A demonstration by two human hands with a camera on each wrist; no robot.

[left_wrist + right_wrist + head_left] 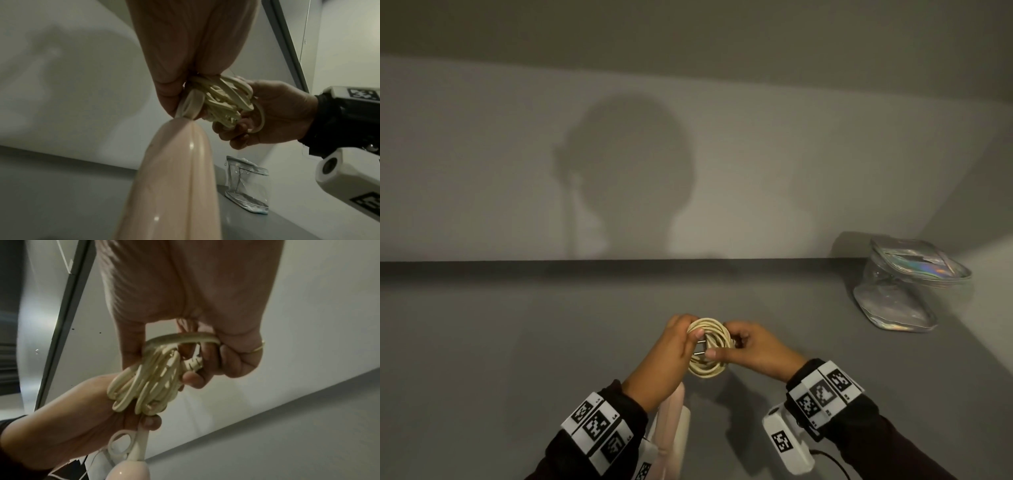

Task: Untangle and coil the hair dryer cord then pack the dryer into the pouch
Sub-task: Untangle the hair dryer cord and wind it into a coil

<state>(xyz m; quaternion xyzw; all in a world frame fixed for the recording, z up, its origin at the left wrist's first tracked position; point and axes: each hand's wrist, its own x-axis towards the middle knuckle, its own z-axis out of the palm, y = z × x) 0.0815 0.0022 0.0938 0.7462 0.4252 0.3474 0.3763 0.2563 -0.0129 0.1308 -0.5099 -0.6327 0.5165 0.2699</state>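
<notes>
Both hands' grips close on the springy coiled cord (708, 346): left hand (667, 356), right hand (756, 349). The smooth pink dryer (174, 186) hangs below, likely slippery; the clear pouch (904, 287) looks floppy.

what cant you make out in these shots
- Dryer: head view shows only a pink strip; the left hand and frame edge hide the rest.
- Cord end: fingers cover where it finishes.
- Pouch: too small and glary to tell whether the zip is open.
</notes>
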